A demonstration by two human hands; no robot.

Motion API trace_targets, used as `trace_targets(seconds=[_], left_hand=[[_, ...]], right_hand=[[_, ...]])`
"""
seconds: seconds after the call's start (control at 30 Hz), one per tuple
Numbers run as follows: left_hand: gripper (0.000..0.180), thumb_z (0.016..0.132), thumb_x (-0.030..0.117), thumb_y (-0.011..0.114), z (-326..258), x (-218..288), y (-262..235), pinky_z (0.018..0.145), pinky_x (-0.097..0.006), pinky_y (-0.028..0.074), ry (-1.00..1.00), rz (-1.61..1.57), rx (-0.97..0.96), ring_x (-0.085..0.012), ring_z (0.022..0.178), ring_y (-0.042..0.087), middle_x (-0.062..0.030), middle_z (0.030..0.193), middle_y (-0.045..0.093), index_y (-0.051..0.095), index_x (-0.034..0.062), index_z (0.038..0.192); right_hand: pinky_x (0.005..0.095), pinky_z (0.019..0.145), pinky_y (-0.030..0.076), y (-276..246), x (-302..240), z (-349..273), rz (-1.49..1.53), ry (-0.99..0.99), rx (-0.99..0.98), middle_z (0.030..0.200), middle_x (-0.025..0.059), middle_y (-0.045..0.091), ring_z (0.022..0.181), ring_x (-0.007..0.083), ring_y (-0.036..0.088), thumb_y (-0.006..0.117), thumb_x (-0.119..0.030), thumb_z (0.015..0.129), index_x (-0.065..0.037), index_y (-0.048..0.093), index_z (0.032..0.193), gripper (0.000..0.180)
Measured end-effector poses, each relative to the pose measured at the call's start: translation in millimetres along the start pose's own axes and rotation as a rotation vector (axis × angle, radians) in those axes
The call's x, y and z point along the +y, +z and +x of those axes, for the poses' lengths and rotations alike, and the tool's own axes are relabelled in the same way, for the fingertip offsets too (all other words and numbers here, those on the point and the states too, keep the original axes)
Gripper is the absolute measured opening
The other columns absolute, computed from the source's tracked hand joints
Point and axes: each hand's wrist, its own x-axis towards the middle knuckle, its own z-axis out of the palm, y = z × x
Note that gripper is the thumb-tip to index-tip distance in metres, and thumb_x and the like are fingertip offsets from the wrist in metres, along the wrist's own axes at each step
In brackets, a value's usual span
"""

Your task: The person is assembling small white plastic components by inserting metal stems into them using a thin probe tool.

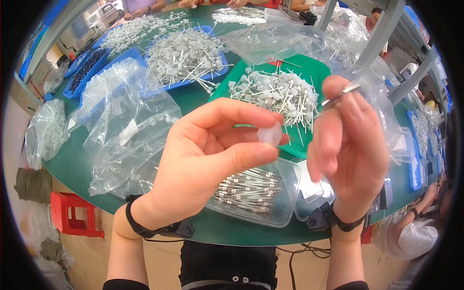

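Between the thumb and fingers of my left hand is a small translucent white plastic cap. My right hand is raised to the right of it, apart from the cap, and pinches a short shiny metal rod between thumb and forefinger. Some of its other fingers are blurred. Behind both hands stands a green tray heaped with white-headed metal pins. Below my left hand, a clear plastic box holds many metal rods with silver ends, partly covered by the hand.
Blue trays with more white-headed pins and white parts stand at the far left. Crumpled clear bags lie on the green table. A grey metal post rises at the right. A red stool stands at left; other people sit around.
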Motion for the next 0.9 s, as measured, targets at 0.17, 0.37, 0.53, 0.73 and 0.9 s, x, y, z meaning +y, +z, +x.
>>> trace_targets(seconds=[0.17, 0.37, 0.53, 0.73, 0.9], left_hand=[[0.027, 0.066, -0.007, 0.063, -7, -1, 8, 0.077, -0.034, 0.047, 0.040, 0.008, 0.083, -0.0201, 0.087, 0.055, -0.0113, 0.103, 0.051, 0.046, 0.0058, 0.083], [0.032, 0.062, -0.011, 0.063, -12, 2, 9, 0.072, -0.031, 0.047, 0.084, 0.016, 0.012, -0.0183, 0.084, 0.055, -0.0122, 0.101, 0.052, 0.045, 0.0067, 0.081], [0.034, 0.061, -0.010, 0.065, -13, 3, 8, 0.072, -0.031, 0.047, 0.097, 0.025, -0.026, -0.0189, 0.085, 0.055, -0.0130, 0.099, 0.053, 0.045, 0.0064, 0.082], [0.041, 0.059, -0.008, 0.070, -13, 5, 11, 0.074, -0.029, 0.047, 0.148, 0.090, -0.010, -0.0185, 0.086, 0.055, -0.0143, 0.097, 0.053, 0.047, 0.0032, 0.090], [0.044, 0.058, -0.008, 0.071, -12, -1, 4, 0.073, -0.027, 0.047, 0.258, 0.168, -0.090, -0.0179, 0.087, 0.055, -0.0151, 0.097, 0.053, 0.048, 0.0004, 0.094]], right_hand=[[0.0215, 0.039, 0.037, -2, 16, 0, -0.169, -0.104, -0.090, 0.062, 0.0055, 0.046, 0.047, 0.0088, 0.043, 0.040, -0.019, 0.087, 0.006, 0.047, 0.098, 0.028], [0.0202, 0.047, 0.041, 9, 19, -5, -0.262, -0.237, 0.019, 0.065, 0.0096, 0.051, 0.054, 0.0119, 0.049, 0.049, -0.016, 0.080, 0.001, 0.044, 0.088, 0.020], [0.0206, 0.045, 0.042, 2, 17, -6, -0.390, -0.366, -0.094, 0.065, 0.0126, 0.053, 0.051, 0.0129, 0.050, 0.052, -0.013, 0.078, 0.000, 0.042, 0.086, 0.018], [0.0210, 0.044, 0.043, -3, 26, -7, -0.517, -0.584, -0.132, 0.061, 0.0130, 0.053, 0.048, 0.0131, 0.051, 0.057, -0.010, 0.077, 0.000, 0.040, 0.082, 0.020], [0.0196, 0.040, 0.043, 5, 22, -11, -0.514, -0.595, -0.119, 0.057, 0.0112, 0.052, 0.044, 0.0133, 0.052, 0.058, -0.008, 0.076, 0.000, 0.040, 0.080, 0.020]])
